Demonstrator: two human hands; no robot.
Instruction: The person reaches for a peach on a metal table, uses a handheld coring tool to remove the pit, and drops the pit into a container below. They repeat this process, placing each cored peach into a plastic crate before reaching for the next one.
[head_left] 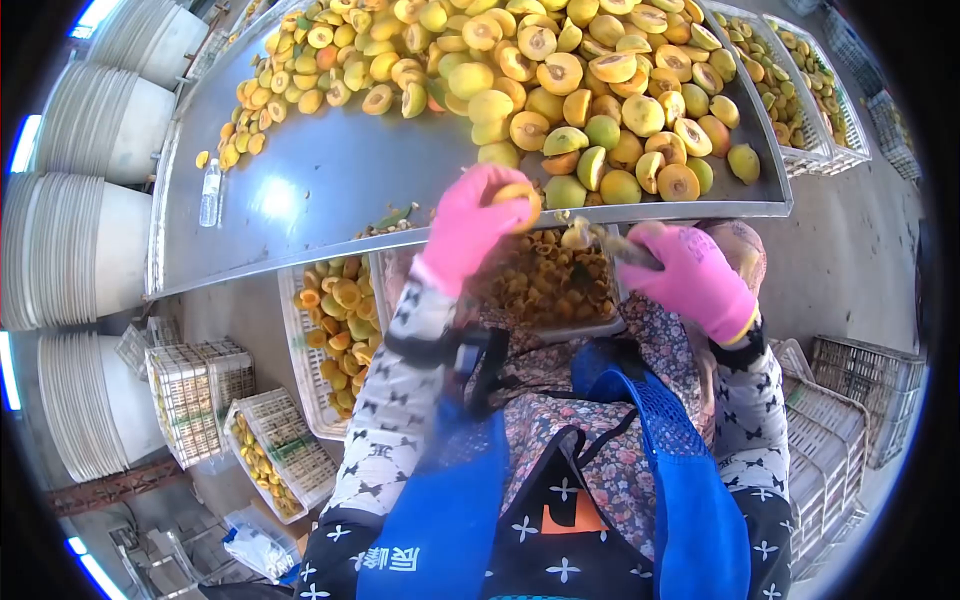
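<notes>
My left hand (472, 228), in a pink glove, is closed around a yellow peach half (518, 206) just over the front edge of the metal table. In my right hand (695, 278), also pink-gloved, is a slim metal pitting tool (640, 248) pointing left; its tip is blurred. A pale lump, perhaps a peach pit (577, 234), shows at that tip. Many halved yellow peaches (560, 72) lie heaped on the table beyond both hands. Below the hands, a crate of pits and scraps (545, 280) sits between my knees.
The metal table (330, 185) has a raised rim. A water bottle (210, 195) stands at its left. A crate of peach halves (340, 330) is left of my legs. White crates (200, 385) and stacked white tubs (90, 235) line the left; more crates (825, 430) stand right.
</notes>
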